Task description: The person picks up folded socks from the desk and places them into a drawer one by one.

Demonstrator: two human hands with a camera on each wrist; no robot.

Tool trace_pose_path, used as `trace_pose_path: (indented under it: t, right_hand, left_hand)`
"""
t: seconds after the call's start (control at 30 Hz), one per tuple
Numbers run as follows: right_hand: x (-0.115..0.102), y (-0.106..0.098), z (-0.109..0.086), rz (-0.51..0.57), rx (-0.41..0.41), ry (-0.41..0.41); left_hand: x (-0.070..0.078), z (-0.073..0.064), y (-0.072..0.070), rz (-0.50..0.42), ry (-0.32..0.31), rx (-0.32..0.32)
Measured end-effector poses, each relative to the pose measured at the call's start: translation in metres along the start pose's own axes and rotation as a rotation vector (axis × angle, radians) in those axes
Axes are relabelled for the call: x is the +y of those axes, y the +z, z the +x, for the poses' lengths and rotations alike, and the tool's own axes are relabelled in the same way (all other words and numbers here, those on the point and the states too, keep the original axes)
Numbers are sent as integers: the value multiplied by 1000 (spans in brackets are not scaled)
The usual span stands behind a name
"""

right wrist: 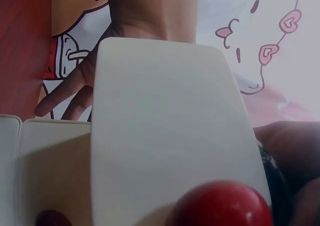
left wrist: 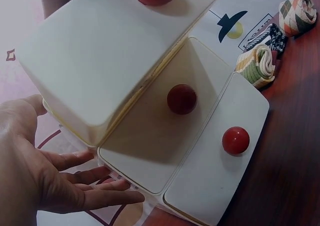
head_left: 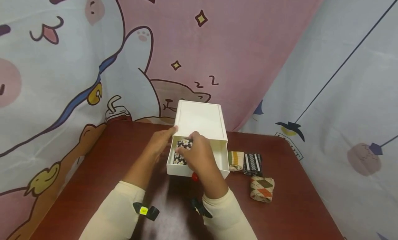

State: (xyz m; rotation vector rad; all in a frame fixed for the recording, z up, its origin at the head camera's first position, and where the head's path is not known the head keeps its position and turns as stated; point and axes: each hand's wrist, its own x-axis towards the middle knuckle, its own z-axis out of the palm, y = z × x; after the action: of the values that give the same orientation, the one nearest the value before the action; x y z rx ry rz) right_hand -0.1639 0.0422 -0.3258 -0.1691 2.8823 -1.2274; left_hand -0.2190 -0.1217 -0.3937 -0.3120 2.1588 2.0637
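A white drawer box (head_left: 200,119) stands at the back of a red-brown table (head_left: 124,153). Its top drawer (head_left: 223,157) is pulled out toward me, with a red knob (head_left: 195,177) on the front. My right hand (head_left: 199,157) is inside the drawer and grips a black sock roll with white flowers (head_left: 184,145). My left hand (head_left: 160,140) rests flat against the box's left side, fingers straight (left wrist: 85,178). The left wrist view shows the box (left wrist: 100,61) from below, with lower drawer fronts and their red knobs (left wrist: 181,99). The right wrist view is filled by the drawer front (right wrist: 165,136) and its knob (right wrist: 222,206).
Three sock rolls lie right of the box: a tan and mustard striped one (head_left: 236,160), a black and white striped one (head_left: 252,164), and an argyle one (head_left: 262,189). A cartoon-print curtain (head_left: 77,60) hangs close behind the table.
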Motion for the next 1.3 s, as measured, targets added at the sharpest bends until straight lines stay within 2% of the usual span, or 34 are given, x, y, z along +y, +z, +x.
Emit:
trace_pose_path:
  t: [0.33, 0.43, 0.73, 0.93, 1.3]
  right_hand:
    - [-3, 7, 1, -196, -23, -6]
    - [-2, 3, -1, -258, -28, 4]
    - [7, -17, -6, -324, -31, 34]
    - [13, -20, -4, -294, -48, 7]
    - [13, -9, 0, -198, -64, -51]
  left_hand:
    - [-2, -1, -1, 26, 11, 28]
    - [-2, -2, 0, 28, 18, 24]
    - [-1, -1, 1, 15, 4, 10]
    - [1, -1, 1, 13, -12, 10]
    - [1, -2, 0, 33, -28, 7]
